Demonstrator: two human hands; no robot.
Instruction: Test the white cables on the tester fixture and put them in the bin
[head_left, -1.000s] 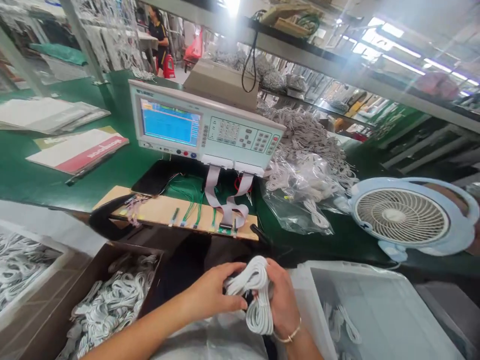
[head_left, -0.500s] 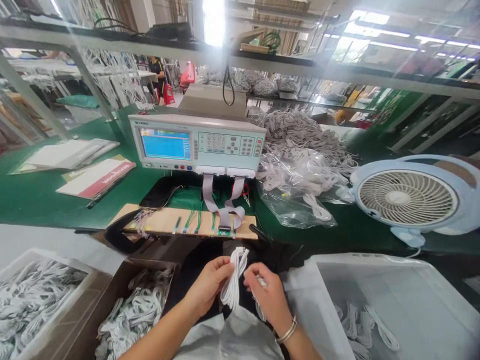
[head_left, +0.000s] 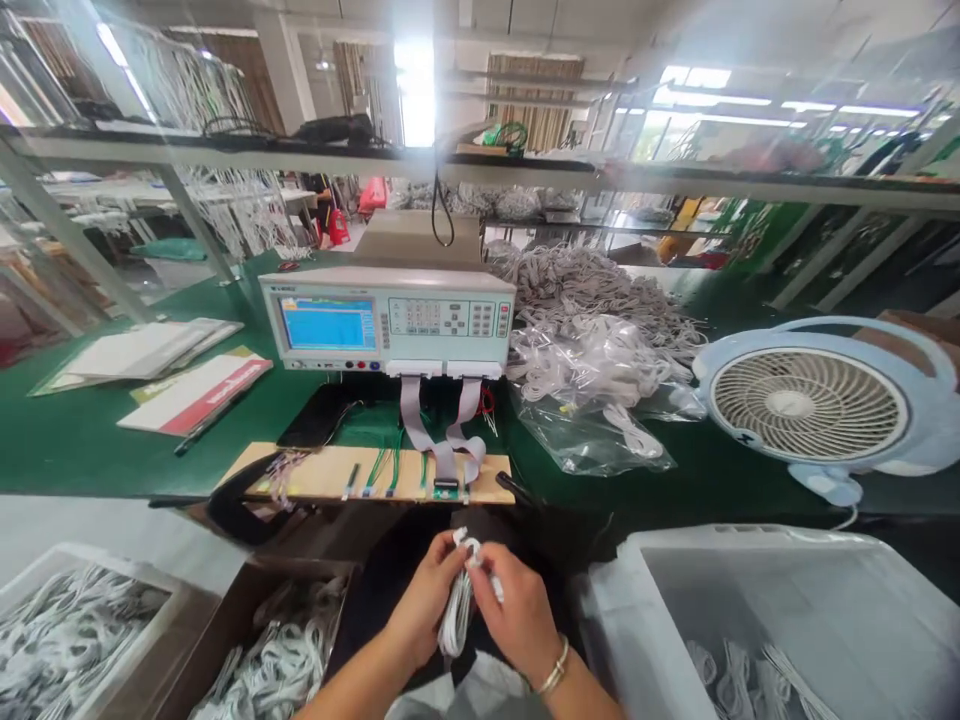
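Note:
A coiled bundle of white cable (head_left: 455,615) hangs between my hands, over my lap. My left hand (head_left: 426,592) grips its upper part, thumb and fingers closed around it. At the top of the bundle, white connector ends (head_left: 463,537) stick out. My right hand (head_left: 517,604) is closed at the upper right of the same bundle, thumb and forefinger pinching the cable near its ends. A bit of white shows beside the right fingers; whether it belongs to this bundle I cannot tell.
Ahead on the green bench (head_left: 555,490) are a tester (head_left: 442,318) with a blue screen, a wooden board (head_left: 315,470) with connectors, bagged cables (head_left: 592,370) and a fan (head_left: 802,400). Cable-filled boxes (head_left: 270,640) stand left; a white bin (head_left: 660,600) holding several bundles stands right.
My right hand has moved left onto the cable bundle, which it was apart from before. Both hands now meet at its top. The view has tilted upward a little.

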